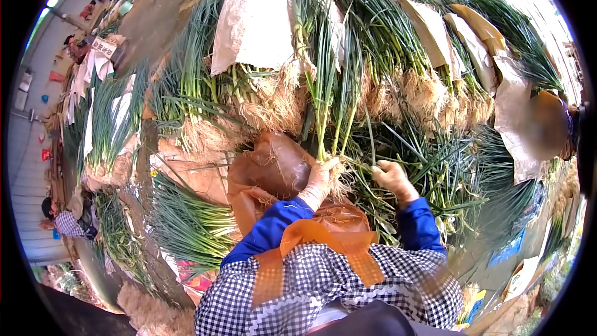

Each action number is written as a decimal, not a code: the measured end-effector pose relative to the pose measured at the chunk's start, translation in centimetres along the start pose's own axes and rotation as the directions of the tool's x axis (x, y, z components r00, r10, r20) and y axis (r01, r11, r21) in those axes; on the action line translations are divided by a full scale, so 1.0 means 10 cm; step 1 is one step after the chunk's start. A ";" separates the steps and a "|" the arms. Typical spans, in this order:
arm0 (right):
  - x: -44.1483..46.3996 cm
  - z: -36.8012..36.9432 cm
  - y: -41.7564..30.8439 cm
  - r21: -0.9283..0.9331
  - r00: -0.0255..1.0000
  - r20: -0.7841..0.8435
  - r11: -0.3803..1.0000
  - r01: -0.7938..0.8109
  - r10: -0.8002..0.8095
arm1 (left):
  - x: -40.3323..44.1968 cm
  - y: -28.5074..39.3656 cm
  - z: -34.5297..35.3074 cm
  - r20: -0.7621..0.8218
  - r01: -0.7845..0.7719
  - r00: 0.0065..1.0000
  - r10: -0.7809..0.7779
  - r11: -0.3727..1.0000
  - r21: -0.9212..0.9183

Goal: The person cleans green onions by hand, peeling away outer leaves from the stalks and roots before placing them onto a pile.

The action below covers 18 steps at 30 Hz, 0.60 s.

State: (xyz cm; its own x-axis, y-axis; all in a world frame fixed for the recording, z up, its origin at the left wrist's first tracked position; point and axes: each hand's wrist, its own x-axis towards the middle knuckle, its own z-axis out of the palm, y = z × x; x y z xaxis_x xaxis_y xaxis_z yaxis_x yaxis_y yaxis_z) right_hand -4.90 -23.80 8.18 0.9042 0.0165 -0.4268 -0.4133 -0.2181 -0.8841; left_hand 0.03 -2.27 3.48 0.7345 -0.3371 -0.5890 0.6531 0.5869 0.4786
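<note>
My left hand (318,182) is closed around a few green onions (324,121) near their root ends. Their long leaves point away from me, and pale roots stick out beside the fingers. To its right, my right hand (394,180) is pinched shut on a thin green onion leaf (370,140), which rises from the fingertips. Under and around the right hand lies a loose heap of leaves and stalks (429,177). A brown plastic apron or sheet (264,171) spreads below my left hand.
Large rooted bunches of green onions (388,31) stand in a row ahead, some under white sacks (255,22). Another pile of green onions (193,224) lies at my left. Another person (547,126) is at the right edge, and one more person (71,221) sits far left.
</note>
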 end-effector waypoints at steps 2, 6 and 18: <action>0.12 -0.37 0.33 -0.712 0.976 0.018 0.688 -0.140 0.218 | 0.07 -0.04 -0.02 0.036 -0.056 0.998 0.056 0.998 0.016; 0.63 -0.27 0.65 -0.910 0.927 0.057 0.363 0.200 -0.370 | 0.03 -0.05 0.01 -0.012 -0.094 0.995 0.095 0.995 0.046; 1.22 0.50 -0.60 -0.767 0.870 -0.304 0.641 0.018 -0.389 | 0.14 -0.25 -0.08 -0.081 -0.313 0.906 0.415 0.786 0.533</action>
State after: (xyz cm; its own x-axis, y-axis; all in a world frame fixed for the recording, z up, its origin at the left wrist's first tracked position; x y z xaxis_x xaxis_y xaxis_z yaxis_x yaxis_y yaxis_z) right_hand 8.05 -17.40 7.38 0.9798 -0.1976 0.0304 -0.1659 -0.8884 -0.4281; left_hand -0.76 -3.62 0.93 0.9218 -0.0018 -0.3877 0.3820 0.1749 0.9075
